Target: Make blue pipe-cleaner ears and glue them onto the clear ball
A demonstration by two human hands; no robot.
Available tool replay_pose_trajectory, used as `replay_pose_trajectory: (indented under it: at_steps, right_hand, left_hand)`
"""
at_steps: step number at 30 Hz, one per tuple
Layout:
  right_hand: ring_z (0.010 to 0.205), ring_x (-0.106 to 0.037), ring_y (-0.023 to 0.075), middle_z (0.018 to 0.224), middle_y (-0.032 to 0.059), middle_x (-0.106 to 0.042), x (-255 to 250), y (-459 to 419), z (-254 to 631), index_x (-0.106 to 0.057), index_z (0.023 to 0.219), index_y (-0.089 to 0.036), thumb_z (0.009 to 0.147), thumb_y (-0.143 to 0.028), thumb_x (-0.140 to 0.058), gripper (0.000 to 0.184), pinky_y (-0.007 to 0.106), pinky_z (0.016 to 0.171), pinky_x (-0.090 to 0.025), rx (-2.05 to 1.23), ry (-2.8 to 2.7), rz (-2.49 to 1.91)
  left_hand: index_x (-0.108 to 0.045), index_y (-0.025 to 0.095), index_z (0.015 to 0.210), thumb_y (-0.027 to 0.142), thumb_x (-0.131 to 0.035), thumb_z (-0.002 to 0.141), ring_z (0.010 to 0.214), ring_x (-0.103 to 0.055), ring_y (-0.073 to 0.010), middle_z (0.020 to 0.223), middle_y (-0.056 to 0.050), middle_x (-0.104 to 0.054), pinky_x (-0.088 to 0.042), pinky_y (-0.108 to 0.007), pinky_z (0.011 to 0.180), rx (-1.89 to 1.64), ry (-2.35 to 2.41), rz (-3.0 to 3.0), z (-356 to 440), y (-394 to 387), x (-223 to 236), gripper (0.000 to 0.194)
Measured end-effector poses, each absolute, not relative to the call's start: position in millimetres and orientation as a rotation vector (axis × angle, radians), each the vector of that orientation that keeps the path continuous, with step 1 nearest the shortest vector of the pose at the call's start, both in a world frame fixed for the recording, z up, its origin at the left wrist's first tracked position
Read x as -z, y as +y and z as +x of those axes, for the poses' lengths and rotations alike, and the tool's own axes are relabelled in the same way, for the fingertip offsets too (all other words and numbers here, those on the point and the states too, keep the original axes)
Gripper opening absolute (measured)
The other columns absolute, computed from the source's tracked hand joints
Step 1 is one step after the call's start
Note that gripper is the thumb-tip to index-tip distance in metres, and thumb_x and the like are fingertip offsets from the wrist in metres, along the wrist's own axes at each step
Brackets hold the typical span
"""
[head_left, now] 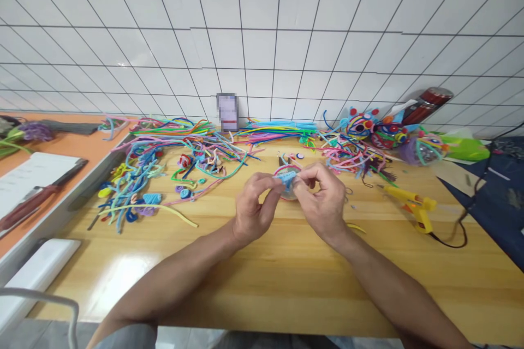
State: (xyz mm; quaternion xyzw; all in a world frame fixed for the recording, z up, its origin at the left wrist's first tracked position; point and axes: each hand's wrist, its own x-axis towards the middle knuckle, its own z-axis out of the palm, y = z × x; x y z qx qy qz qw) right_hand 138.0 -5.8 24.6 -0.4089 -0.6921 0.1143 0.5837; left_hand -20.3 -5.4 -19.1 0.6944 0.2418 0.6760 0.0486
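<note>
Above the middle of the table, my left hand (258, 204) pinches one end of a light-blue piece of bent pipe cleaner (287, 178). My right hand (321, 199) has its fingertips closed on the other end. Just behind and below the piece is a round, clear object with a pink rim (291, 168), mostly covered by my hands. Dark tool tips, perhaps pliers, poke out behind it. A small white and blue disc (300, 156) lies just beyond.
Loose pipe cleaners (278, 131) line the wall; bent blue and yellow ones (141, 174) pile up at left. A yellow glue gun (413, 207) with a black cord lies right, before decorated clear balls (421, 147). A phone (227, 112) leans on the tiles.
</note>
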Motion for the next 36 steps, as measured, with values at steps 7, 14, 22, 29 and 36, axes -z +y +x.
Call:
replay_pose_trajectory:
  at_steps: [7, 14, 22, 29, 36]
  right_hand:
    - [0.061, -0.051, 0.0113, 0.068, -0.0054, -0.059, -20, -9, 135, -0.059, 0.076, -0.023, 0.089, -0.014, -0.066, 0.017, 0.027, 0.060, -0.041, -0.464, -1.491, -0.949]
    - [0.057, -0.052, 0.0107, 0.065, -0.0053, -0.062, -22, -10, 131, -0.061, 0.075, -0.023, 0.088, -0.020, -0.067, 0.014, 0.025, 0.056, -0.043, -0.626, -1.394, -0.971]
    - [0.058, -0.066, 0.0130, 0.069, -0.0033, -0.071, -37, -5, 133, -0.066, 0.091, -0.023, 0.085, -0.036, -0.075, 0.017, 0.024, 0.053, -0.055, -1.094, -1.285, -0.955]
    - [0.058, -0.065, 0.0136, 0.071, -0.0010, -0.072, -40, -2, 139, -0.068, 0.086, -0.023, 0.084, -0.045, -0.078, 0.024, 0.024, 0.051, -0.055, -1.136, -1.365, -0.977]
    - [0.058, -0.059, 0.0123, 0.064, -0.0017, -0.065, -35, -2, 137, -0.066, 0.077, -0.021, 0.084, -0.050, -0.079, 0.033, 0.025, 0.055, -0.053, -1.199, -1.408, -1.015]
  left_hand:
    - [-0.061, 0.019, 0.126, 0.002, -0.069, 0.093, 0.087, -0.072, -0.0161, 0.096, -0.006, -0.072, -0.062, -0.028, 0.076, -2.056, 0.666, 2.406, -22, -6, 11, 0.038]
    - [-0.063, 0.021, 0.123, 0.005, -0.068, 0.095, 0.086, -0.073, -0.0156, 0.094, -0.005, -0.073, -0.064, -0.028, 0.077, -2.054, 0.642, 2.441, -23, -3, 14, 0.033]
    - [-0.067, 0.024, 0.112, 0.019, -0.078, 0.096, 0.088, -0.072, -0.0120, 0.097, -0.001, -0.071, -0.060, -0.024, 0.081, -2.076, 0.836, 1.669, -18, 2, 21, 0.020]
    - [-0.068, 0.023, 0.103, 0.035, -0.084, 0.092, 0.070, -0.070, -0.0090, 0.086, 0.003, -0.069, -0.059, -0.020, 0.069, -1.993, 0.885, 1.315, -15, 1, 8, 0.022]
    - [-0.068, 0.022, 0.101, 0.036, -0.086, 0.090, 0.072, -0.071, -0.0084, 0.088, 0.003, -0.072, -0.060, -0.020, 0.071, -2.002, 0.887, 1.241, -16, 5, 4, 0.026]
